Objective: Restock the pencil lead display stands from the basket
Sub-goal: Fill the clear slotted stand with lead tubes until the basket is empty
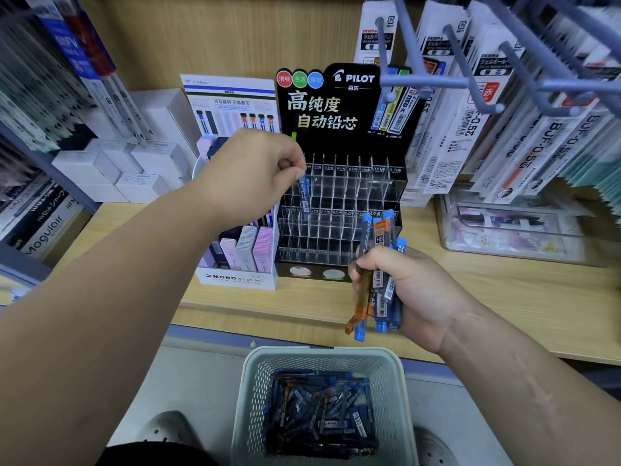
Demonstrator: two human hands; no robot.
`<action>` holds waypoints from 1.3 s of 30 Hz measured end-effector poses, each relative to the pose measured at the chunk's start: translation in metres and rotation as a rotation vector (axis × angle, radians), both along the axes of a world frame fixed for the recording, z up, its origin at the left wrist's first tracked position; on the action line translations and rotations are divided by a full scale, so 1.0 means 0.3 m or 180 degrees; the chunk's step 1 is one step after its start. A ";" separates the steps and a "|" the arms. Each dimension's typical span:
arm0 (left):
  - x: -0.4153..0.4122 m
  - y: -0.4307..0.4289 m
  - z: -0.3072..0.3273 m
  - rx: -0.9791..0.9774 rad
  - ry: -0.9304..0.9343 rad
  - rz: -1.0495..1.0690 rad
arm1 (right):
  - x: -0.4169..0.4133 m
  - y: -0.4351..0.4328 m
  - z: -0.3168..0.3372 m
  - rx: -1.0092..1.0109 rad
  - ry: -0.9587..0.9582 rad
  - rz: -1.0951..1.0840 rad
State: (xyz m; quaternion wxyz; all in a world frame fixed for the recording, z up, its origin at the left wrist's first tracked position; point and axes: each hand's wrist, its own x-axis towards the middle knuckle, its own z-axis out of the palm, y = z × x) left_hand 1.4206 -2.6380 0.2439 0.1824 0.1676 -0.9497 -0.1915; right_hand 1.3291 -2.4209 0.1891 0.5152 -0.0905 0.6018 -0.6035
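Note:
A black Pilot display stand with clear plastic slots sits on the wooden shelf. My left hand pinches a blue lead tube by its top, holding it upright over the stand's upper left slots. My right hand grips a bundle of lead tubes, blue ones and an orange one, in front of the stand's lower right corner. A pale perforated basket below the shelf edge holds several more blue tubes.
A white Mono display stand with pastel lead cases stands left of the Pilot stand. White boxes are stacked further left. Metal hooks with hanging refill packs jut out at upper right. A clear plastic box sits on the shelf's right.

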 end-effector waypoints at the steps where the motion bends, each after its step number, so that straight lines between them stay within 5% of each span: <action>1: 0.000 0.000 0.000 0.0018 0.0004 0.0003 | 0.000 0.001 -0.001 0.0001 0.0004 -0.0002; 10: -0.009 -0.022 -0.023 -0.0103 -0.0006 0.0008 | -0.003 0.002 -0.005 -0.0006 0.0023 -0.0029; 18: -0.019 -0.006 -0.100 -0.1368 -0.0025 -0.0175 | -0.007 -0.002 -0.011 -0.0031 0.0016 0.0033; 27: -0.013 0.001 -0.113 -0.1326 0.0277 -0.0057 | -0.004 -0.015 -0.014 -0.0146 0.0040 0.0137; 30: -0.010 0.031 -0.094 -0.0808 0.0405 0.0116 | 0.003 -0.022 -0.011 -0.0186 0.0063 0.0241; 35: -0.027 0.176 -0.069 0.2128 0.0173 0.0531 | 0.027 -0.030 0.007 -0.0321 0.0042 0.0444; 39: -0.022 0.199 -0.077 0.2772 -0.0046 0.0616 | 0.039 -0.026 0.015 -0.0376 0.0103 0.0526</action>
